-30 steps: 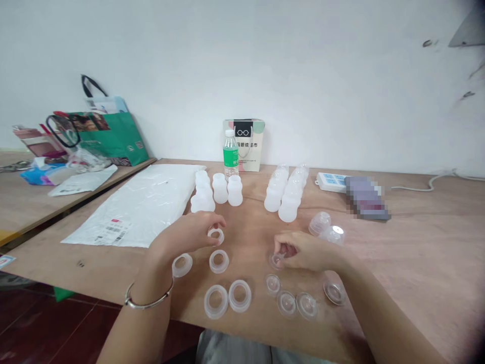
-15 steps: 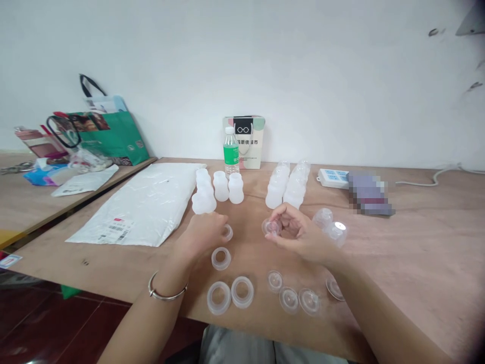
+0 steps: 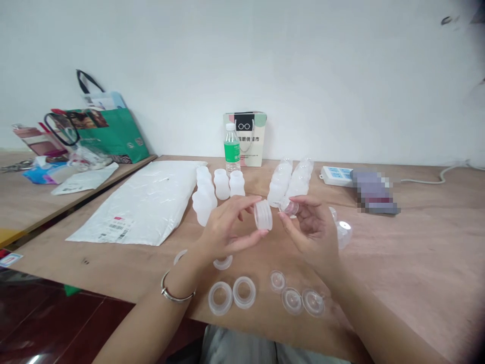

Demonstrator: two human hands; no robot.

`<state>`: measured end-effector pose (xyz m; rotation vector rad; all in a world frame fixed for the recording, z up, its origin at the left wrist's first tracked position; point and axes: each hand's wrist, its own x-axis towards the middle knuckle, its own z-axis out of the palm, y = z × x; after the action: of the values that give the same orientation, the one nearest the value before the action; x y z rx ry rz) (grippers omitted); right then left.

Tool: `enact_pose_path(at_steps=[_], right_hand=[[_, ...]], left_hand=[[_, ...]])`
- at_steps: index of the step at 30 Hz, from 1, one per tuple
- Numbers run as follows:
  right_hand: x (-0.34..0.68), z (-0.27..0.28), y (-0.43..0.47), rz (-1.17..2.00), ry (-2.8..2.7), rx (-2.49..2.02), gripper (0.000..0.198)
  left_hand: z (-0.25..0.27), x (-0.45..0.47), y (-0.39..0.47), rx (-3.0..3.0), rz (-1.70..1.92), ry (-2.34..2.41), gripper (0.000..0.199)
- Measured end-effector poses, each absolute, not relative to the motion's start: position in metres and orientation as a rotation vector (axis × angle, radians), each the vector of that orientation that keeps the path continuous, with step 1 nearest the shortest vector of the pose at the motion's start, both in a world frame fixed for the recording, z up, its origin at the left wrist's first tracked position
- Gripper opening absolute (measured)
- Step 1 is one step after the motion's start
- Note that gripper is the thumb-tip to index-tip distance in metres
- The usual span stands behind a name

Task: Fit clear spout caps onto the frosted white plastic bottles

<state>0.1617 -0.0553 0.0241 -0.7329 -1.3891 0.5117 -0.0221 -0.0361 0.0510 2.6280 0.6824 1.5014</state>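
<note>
My left hand (image 3: 223, 228) holds a translucent screw ring (image 3: 262, 215) between thumb and fingers, lifted above the wooden table (image 3: 417, 253). My right hand (image 3: 312, 232) pinches a small clear silicone nipple (image 3: 289, 206) right beside that ring. Below my hands, more rings (image 3: 232, 293) lie flat near the front edge, one ring (image 3: 223, 262) partly hidden by my left wrist. Three clear nipples (image 3: 293, 297) sit in a row to their right. Clear dome caps (image 3: 344, 231) rest just right of my right hand.
Two groups of small translucent bottles (image 3: 215, 189) (image 3: 290, 177) stand behind my hands. A green-labelled water bottle (image 3: 231, 149) and a paper bag (image 3: 246, 136) are by the wall. A plastic mailer (image 3: 144, 202) lies left, a power strip (image 3: 335, 176) right, bags (image 3: 102, 129) far left.
Both hands rose from the table and came together. My left hand lifted a ring off the surface; my right hand carried the nipple up next to it.
</note>
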Motion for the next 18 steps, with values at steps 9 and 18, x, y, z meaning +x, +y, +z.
enact_pose_path(at_steps=[9,18], right_hand=[[0.16,0.031,-0.061,0.227,-1.663,-0.69,0.037],[0.166,0.138,-0.067,0.269,-1.744,-0.505,0.026]], left_hand=[[0.041,-0.013,-0.026,2.633,1.68,0.625,0.045],[0.153,-0.018,-0.026,2.602,1.399,0.529,0.041]])
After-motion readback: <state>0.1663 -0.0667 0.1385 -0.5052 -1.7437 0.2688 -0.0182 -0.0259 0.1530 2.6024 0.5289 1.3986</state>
